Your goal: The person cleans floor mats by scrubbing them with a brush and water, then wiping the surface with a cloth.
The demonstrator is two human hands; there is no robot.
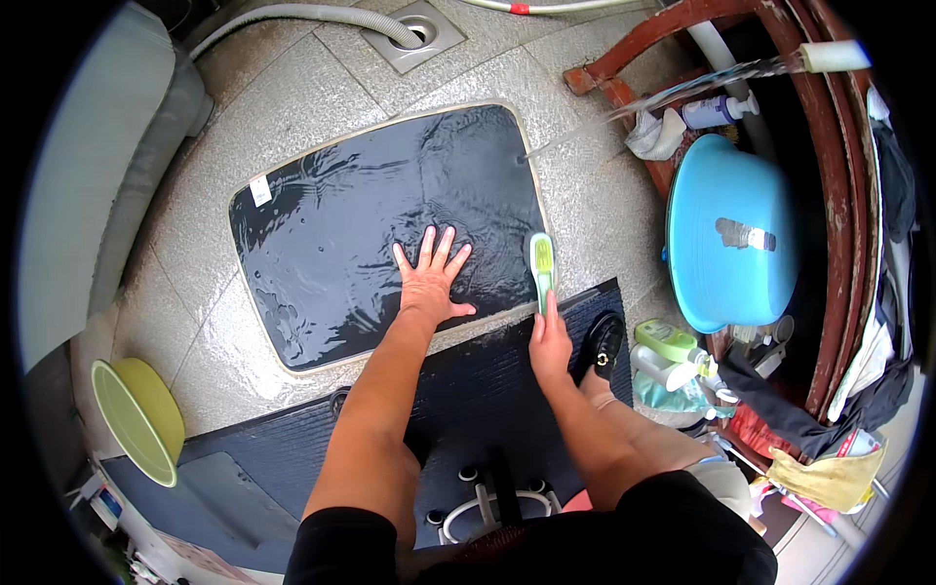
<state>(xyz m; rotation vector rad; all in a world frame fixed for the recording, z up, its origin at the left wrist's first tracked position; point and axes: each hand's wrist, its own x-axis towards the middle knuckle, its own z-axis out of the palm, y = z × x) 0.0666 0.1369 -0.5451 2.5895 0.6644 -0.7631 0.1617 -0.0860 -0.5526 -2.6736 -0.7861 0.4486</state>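
A dark mat (344, 241) with rounded corners and a pale edge lies on the wet stone-tile floor, water spread over its surface. A white tag (259, 190) sits near its upper left corner. My left hand (430, 281) is pressed flat on the mat with the fingers spread. In my right hand (550, 340) is a green and white scrubbing brush (542, 263), held by its handle over the mat's right edge; its bristles are not visible. From a white pipe (835, 56) at the upper right, a stream of water (621, 110) falls onto the mat's right end.
Blue basin (724, 234) leans by a worn red wooden frame (826, 183) at right, with detergent bottles (669, 351) below it. Yellow-green basin (139, 420) stands at left. A grey hose (314, 13) runs into the floor drain (415, 35). Black rubber matting (468, 387) lies under my feet.
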